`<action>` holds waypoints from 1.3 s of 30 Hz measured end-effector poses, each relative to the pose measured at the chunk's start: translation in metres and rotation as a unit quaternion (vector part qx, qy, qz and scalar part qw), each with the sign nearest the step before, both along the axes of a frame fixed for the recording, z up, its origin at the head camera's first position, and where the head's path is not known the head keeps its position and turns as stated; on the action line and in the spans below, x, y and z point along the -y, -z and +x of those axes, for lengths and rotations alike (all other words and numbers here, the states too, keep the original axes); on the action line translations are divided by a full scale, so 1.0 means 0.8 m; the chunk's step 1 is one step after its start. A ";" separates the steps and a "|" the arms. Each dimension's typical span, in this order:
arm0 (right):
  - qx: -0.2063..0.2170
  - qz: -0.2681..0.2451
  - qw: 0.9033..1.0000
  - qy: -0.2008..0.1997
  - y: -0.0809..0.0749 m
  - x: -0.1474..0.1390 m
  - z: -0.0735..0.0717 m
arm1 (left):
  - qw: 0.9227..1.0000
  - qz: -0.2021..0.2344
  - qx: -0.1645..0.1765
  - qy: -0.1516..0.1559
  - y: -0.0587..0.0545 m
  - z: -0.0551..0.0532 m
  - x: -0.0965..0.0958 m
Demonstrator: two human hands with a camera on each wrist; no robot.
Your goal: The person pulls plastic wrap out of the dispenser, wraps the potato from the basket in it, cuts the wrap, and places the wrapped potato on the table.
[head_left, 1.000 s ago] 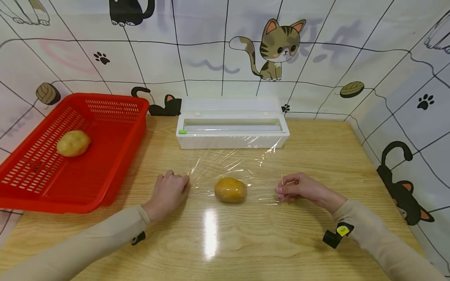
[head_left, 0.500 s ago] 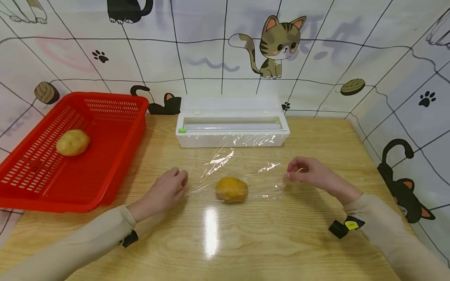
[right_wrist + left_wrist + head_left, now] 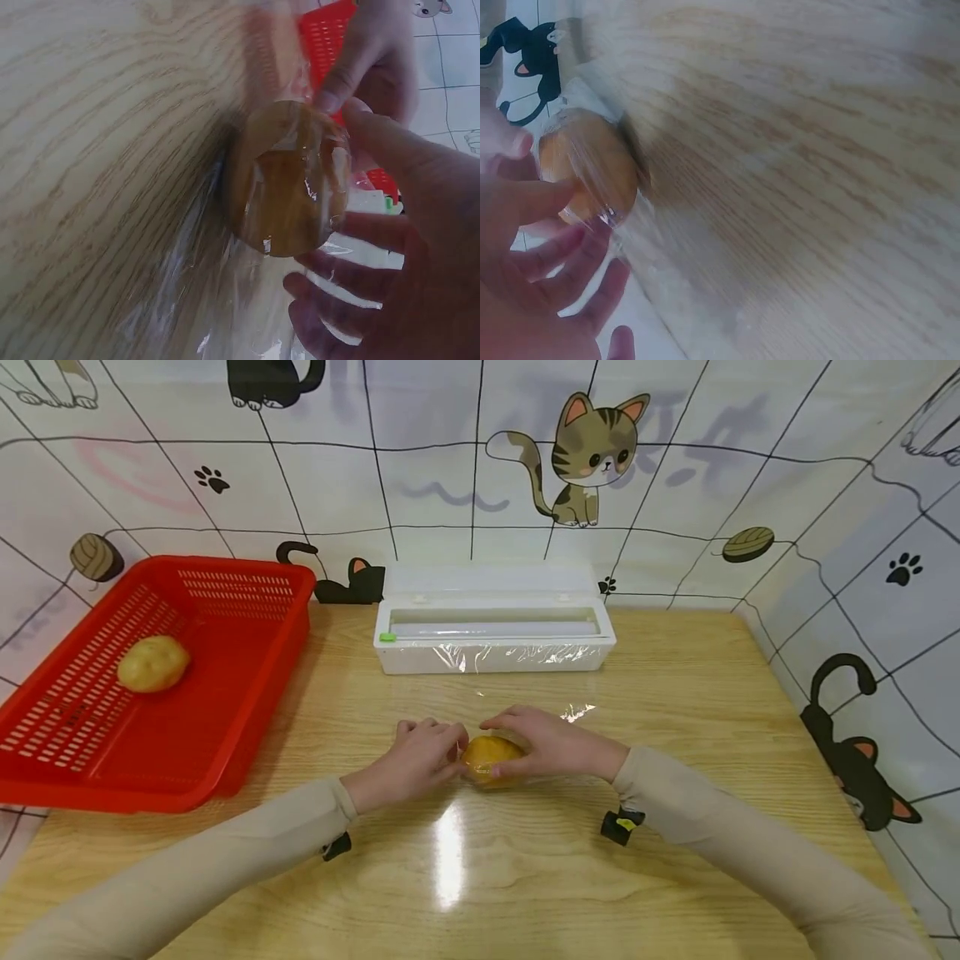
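An orange-yellow oval fruit or vegetable [image 3: 487, 753] sits mid-table under clear plastic wrap [image 3: 307, 180], which lies creased and shiny over it in the right wrist view. My left hand [image 3: 420, 758] is at its left end, fingers bent, pinching the gathered film against it. My right hand [image 3: 551, 745] spans it from the right, thumb on the near side and fingers on the far side. In the left wrist view, the left hand's fingers [image 3: 592, 262] lie close along the wrapped piece. A white wrap dispenser [image 3: 495, 656] stands behind, lid raised, with film over its front.
At the left stands a red plastic basket [image 3: 247, 710] with a pale potato [image 3: 153, 664] in it. A green slider [image 3: 387, 637] sits at the dispenser's left corner. The wooden table [image 3: 525, 877] meets a cat-patterned backdrop [image 3: 435, 460] behind and at the right.
Both hands have come inward from either side to the orange-yellow piece, the left carrying film to it. The film that was spread wide now lies drawn in around the piece.
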State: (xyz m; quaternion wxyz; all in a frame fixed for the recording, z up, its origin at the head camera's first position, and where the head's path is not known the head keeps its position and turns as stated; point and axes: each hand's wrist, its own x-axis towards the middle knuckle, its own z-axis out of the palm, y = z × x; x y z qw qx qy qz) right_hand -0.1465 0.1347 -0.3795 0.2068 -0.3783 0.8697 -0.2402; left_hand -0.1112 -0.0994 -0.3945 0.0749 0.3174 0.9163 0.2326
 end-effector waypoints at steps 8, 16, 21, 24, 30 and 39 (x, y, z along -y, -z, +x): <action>-0.002 0.007 0.999 -0.036 0.007 -0.001 -0.004 | 0.999 0.039 0.022 0.011 0.002 -0.003 0.010; -0.011 0.007 0.998 -0.057 0.004 -0.007 -0.003 | 0.997 0.031 0.049 0.052 0.001 -0.006 0.016; -0.009 0.007 0.998 -0.063 0.002 -0.009 -0.004 | 0.996 0.028 0.056 0.066 -0.002 -0.007 0.017; 0.001 0.014 0.998 -0.060 0.002 -0.010 -0.004 | 0.995 0.035 0.066 0.071 -0.004 -0.008 0.018; 0.019 0.005 0.998 -0.059 0.002 -0.012 -0.006 | 0.995 0.045 0.064 0.068 -0.002 -0.009 0.023; 0.048 -0.038 0.997 -0.057 0.004 -0.012 -0.008 | 0.992 0.030 -0.105 0.055 -0.013 0.014 0.008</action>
